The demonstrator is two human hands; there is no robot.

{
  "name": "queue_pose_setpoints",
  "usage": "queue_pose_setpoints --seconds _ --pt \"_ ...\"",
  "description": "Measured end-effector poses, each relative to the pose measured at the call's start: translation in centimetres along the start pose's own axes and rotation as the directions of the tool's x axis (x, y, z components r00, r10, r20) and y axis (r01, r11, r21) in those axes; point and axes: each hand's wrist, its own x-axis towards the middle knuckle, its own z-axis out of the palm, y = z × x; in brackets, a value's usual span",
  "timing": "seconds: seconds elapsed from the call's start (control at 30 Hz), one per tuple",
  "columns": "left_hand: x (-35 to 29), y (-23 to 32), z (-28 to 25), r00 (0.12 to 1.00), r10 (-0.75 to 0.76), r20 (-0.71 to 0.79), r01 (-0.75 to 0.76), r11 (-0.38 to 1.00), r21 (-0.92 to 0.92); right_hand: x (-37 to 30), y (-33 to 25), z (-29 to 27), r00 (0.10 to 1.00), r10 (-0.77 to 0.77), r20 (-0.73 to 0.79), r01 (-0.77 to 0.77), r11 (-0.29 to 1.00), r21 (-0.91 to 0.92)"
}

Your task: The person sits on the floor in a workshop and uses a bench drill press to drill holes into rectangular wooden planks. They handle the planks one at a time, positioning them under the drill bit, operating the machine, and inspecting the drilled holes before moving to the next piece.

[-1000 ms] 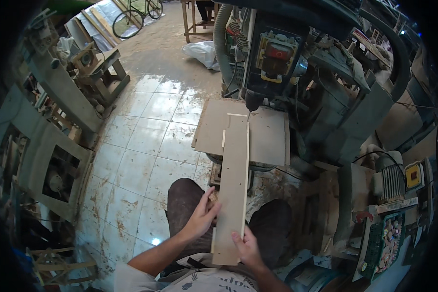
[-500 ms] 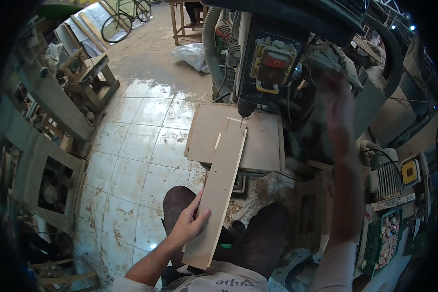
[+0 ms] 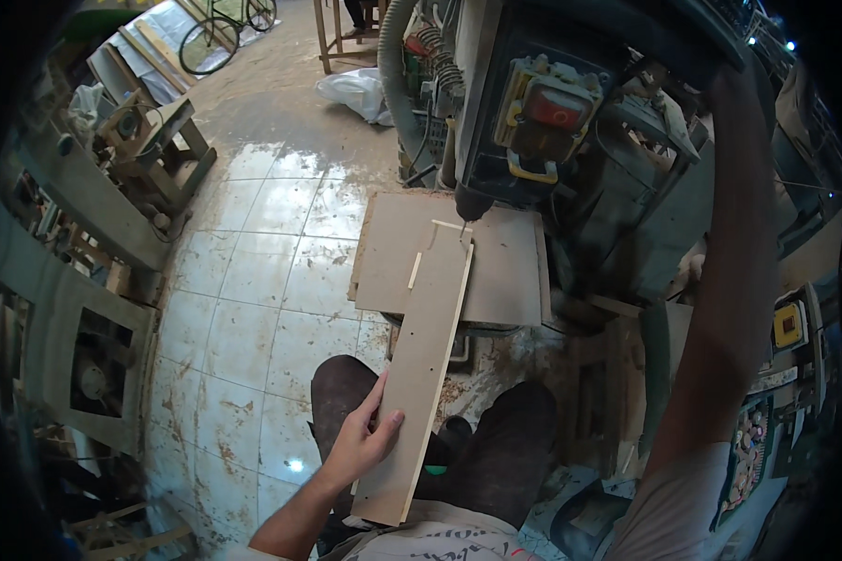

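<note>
My left hand (image 3: 367, 441) grips the near part of a long, pale wooden board (image 3: 419, 374), thumb on top and fingers around its left edge. Several small dark holes dot the board. Its far end lies on the flat panel (image 3: 505, 271) of a drill press, against thin wooden strips (image 3: 451, 225). Just above that end is the thin drill bit (image 3: 464, 230), under the dark chuck (image 3: 473, 203); whether it touches the wood I cannot tell. My right forearm (image 3: 720, 309) stretches up along the machine's right side. The hand there is dark and its fingers are hidden by the machine's top.
A red switch in a yellowish box (image 3: 552, 107) is on the drill press front. Tiled floor (image 3: 243, 309) with sawdust spreads to the left, beside wooden machine frames (image 3: 108, 360). At right are a yellow switch box (image 3: 789, 324) and a crate of small round pieces (image 3: 747, 458).
My right hand has risen from beside the switch box to the upper right of the machine. The left hand and the board stay almost in place.
</note>
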Motion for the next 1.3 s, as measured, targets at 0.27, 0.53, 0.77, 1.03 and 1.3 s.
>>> queue_pose_setpoints --seconds 0.27,0.53,0.77,1.03,1.3 --pt "-0.1 0.4 1.0 1.0 0.005 -0.025 -0.005 1.0 0.003 2.0 -0.7 -8.1 0.998 -0.013 0.067 0.014 1.0 -0.011" --pt "0.0 0.3 1.4 0.999 0.014 -0.043 -0.015 1.0 -0.011 -2.0 -2.1 -1.2 0.987 -0.109 -0.115 0.129 0.973 0.19" --pt "0.2 0.1 1.1 1.0 0.003 -0.028 -0.003 1.0 0.002 -5.7 -2.2 3.9 0.931 -0.194 -0.309 0.179 0.981 -0.077" --pt "0.0 0.4 0.9 1.0 -0.015 -0.017 0.015 1.0 -0.022 -5.0 -2.2 -0.1 0.952 -0.098 -0.289 0.099 0.995 -0.01" --pt "0.0 0.2 1.1 1.0 -0.012 -0.027 0.011 0.999 -0.034 -6.2 -2.5 1.4 0.945 -0.135 -0.299 0.116 0.99 -0.079"
